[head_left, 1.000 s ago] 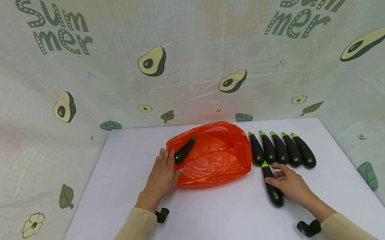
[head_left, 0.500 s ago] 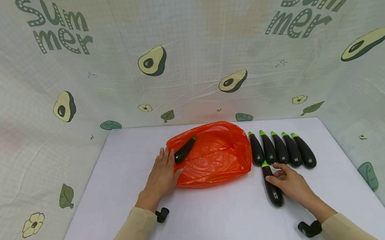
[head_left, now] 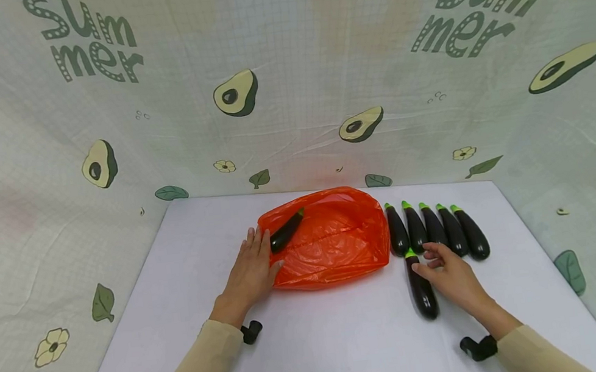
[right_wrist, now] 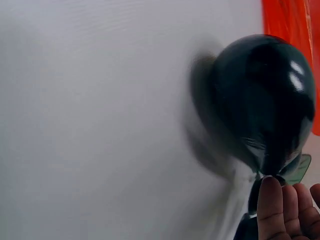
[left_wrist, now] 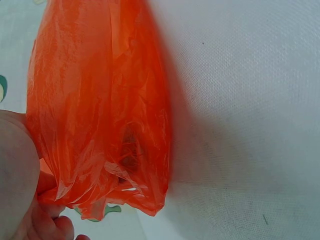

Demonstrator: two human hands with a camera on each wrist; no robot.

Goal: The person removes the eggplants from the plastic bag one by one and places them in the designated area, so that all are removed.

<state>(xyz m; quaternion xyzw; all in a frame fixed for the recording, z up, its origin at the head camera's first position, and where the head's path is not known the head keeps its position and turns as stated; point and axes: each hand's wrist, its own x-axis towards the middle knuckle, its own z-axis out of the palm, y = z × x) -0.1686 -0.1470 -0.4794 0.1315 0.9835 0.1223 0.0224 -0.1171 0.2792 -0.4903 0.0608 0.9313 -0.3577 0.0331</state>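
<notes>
An open red plastic bag [head_left: 332, 243] lies on the white table with one eggplant [head_left: 288, 231] inside at its left. My left hand [head_left: 249, 271] rests against the bag's left edge, fingers extended. In the left wrist view the bag [left_wrist: 100, 100] fills the left half, and a dark shape shows through it. My right hand [head_left: 451, 273] is at the upper part of a single eggplant [head_left: 422, 291], thumb near its green stem end and fingers loosely bent. The right wrist view shows that eggplant's rounded end [right_wrist: 265, 95] large, with straight fingers [right_wrist: 271, 207] below it.
Several eggplants [head_left: 451, 233] stand in a row right of the bag, green stems pointing away; the single eggplant's stem meets the leftmost one. A patterned cloth [head_left: 287, 89] hangs behind the white table [head_left: 338, 347].
My right hand has slid slightly away from me along the single eggplant, towards its stem. My left hand, the bag and the eggplants look unmoved.
</notes>
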